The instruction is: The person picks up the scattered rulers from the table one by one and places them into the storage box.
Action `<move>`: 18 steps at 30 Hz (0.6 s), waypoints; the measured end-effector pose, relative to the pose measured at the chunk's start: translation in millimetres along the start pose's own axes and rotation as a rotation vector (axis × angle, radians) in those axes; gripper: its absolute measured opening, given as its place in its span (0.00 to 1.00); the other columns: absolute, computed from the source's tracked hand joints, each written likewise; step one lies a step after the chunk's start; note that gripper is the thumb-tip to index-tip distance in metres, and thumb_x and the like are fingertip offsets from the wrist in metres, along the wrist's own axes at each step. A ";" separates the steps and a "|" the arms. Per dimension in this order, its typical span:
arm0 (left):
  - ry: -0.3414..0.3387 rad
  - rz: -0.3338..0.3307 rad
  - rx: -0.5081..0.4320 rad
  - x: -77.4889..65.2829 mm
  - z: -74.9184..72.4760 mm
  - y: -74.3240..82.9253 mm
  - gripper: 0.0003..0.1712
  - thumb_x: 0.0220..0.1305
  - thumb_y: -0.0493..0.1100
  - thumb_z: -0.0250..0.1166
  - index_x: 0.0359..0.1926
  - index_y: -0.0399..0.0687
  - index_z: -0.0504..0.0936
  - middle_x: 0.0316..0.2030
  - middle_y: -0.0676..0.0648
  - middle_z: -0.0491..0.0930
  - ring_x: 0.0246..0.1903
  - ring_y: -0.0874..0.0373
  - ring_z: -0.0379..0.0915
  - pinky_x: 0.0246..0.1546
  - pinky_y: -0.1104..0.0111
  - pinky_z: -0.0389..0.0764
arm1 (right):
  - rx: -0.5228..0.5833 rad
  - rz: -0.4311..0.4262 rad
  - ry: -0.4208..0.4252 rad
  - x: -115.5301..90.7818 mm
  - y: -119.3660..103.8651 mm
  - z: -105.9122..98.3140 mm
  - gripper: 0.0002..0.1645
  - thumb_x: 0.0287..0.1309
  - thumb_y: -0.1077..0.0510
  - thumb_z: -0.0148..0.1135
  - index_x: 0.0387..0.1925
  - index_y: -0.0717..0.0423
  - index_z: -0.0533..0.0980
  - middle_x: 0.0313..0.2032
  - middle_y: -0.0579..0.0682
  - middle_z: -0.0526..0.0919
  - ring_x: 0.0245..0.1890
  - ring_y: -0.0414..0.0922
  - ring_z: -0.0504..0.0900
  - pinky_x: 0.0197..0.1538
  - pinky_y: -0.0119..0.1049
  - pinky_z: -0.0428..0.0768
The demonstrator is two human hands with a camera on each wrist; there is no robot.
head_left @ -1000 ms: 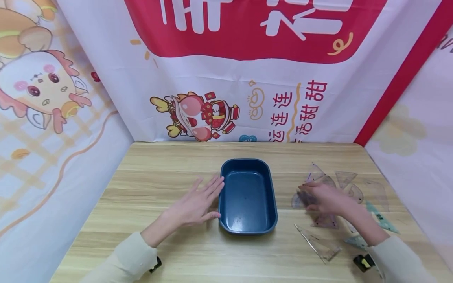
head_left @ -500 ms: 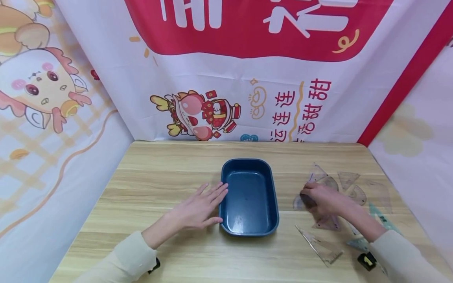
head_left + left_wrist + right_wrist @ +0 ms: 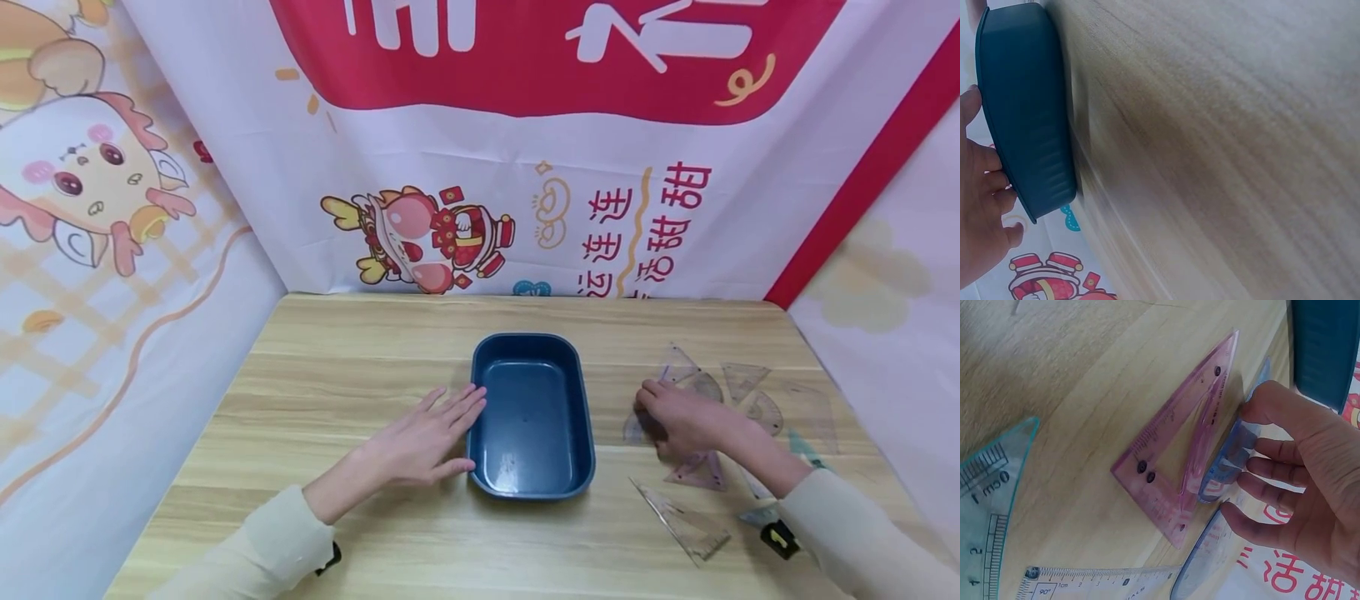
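My left hand (image 3: 423,437) lies spread against the left side of a dark blue rectangular bin (image 3: 528,433), fingertips at its rim. The left wrist view shows the bin's outer wall (image 3: 1025,106) standing on the table. To the bin's right, my right hand (image 3: 686,421) is low over transparent drawing tools. In the right wrist view its thumb and fingers pinch a bluish protractor (image 3: 1229,459). Close by lies a pink set square (image 3: 1147,469), with another clear curved piece (image 3: 1200,556) under the lowest finger. The protractor is partly hidden by the fingers.
Around the right hand lie clear set squares (image 3: 744,379), a protractor (image 3: 763,412) and a green-edged set square (image 3: 806,450). Nearer the front is a clear triangle (image 3: 682,521). Printed cloth (image 3: 465,150) hangs behind the wooden table (image 3: 360,333).
My right hand's fingers have settled and closed on the protractor, with little shift in place. My left hand stays at the bin's rim. The head view has tilted slightly.
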State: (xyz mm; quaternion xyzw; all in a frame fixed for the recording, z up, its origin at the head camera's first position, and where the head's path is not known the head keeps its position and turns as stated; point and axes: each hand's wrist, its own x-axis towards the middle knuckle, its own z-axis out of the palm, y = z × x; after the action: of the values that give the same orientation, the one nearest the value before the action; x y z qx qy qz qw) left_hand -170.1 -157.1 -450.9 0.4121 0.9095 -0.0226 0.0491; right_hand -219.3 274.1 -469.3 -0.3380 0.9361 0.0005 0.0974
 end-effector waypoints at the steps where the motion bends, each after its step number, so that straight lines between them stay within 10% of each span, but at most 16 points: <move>1: 0.000 -0.001 0.001 0.1 -0.2 -0.2 0.48 0.72 0.70 0.45 0.78 0.43 0.50 0.80 0.43 0.46 0.79 0.48 0.40 0.76 0.45 0.52 | -0.003 0.000 -0.005 0.6 0.3 0.2 0.33 0.34 0.56 0.76 0.47 0.54 0.74 0.43 0.48 0.75 0.43 0.45 0.77 0.44 0.43 0.82; 18: -0.011 -0.010 0.004 -0.2 -2.5 0.7 0.48 0.71 0.71 0.46 0.79 0.44 0.51 0.80 0.45 0.46 0.80 0.50 0.38 0.77 0.45 0.48 | -0.028 -0.066 0.019 1.3 0.2 4.1 0.35 0.31 0.58 0.71 0.48 0.54 0.70 0.43 0.49 0.73 0.44 0.48 0.74 0.44 0.45 0.81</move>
State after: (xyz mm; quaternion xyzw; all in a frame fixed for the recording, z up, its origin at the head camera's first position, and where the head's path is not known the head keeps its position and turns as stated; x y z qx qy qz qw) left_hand -169.6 -156.5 -448.4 0.4074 0.9113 -0.0269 0.0531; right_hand -219.6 273.6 -473.6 -0.3702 0.9251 0.0071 0.0838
